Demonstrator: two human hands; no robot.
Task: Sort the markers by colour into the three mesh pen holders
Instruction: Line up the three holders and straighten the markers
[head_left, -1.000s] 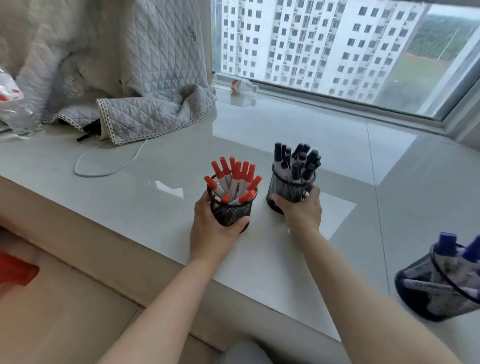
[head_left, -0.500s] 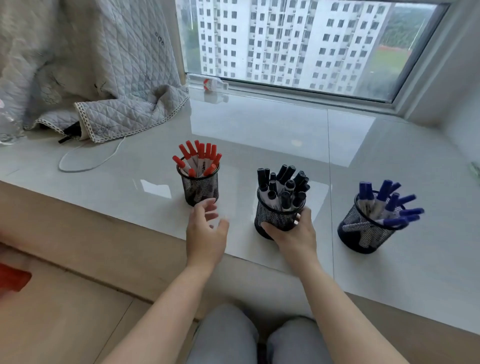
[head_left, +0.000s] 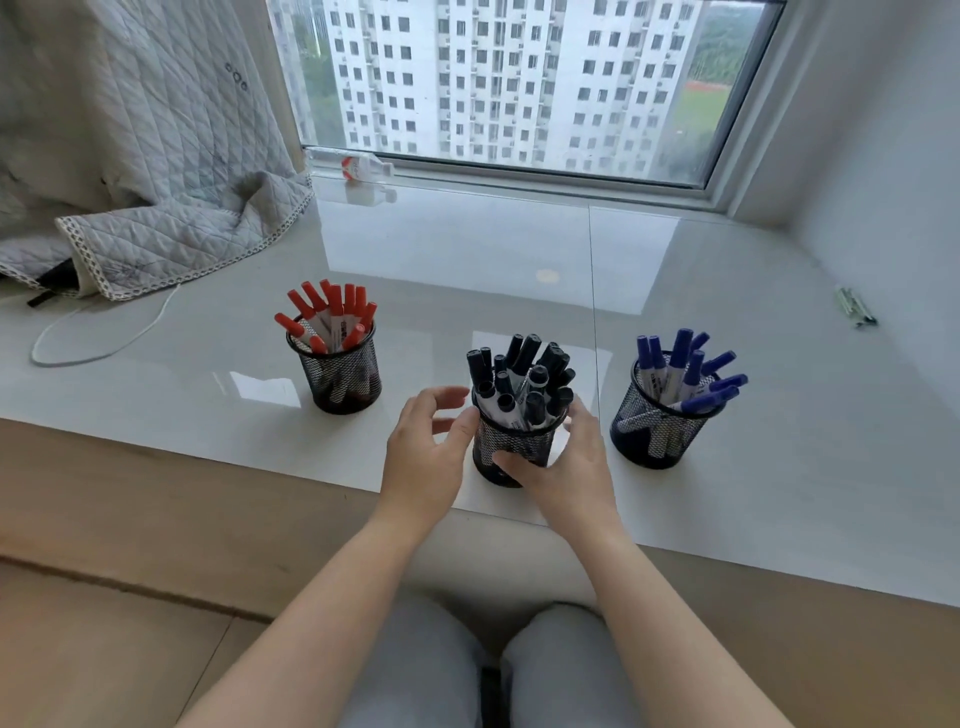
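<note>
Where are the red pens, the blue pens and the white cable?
red markers (head_left: 332, 317), head view, on the red caps.
blue markers (head_left: 685, 364), head view, on a blue cap.
white cable (head_left: 104, 349), head view, on its loop.

Red markers (head_left: 332, 314), black markers (head_left: 522, 382), blue markers (head_left: 685, 369), grey quilted blanket (head_left: 156, 171)

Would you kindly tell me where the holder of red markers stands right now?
In the head view, the holder of red markers stands on the sill's left, beside the black-marker holder, near the white cable.
</note>
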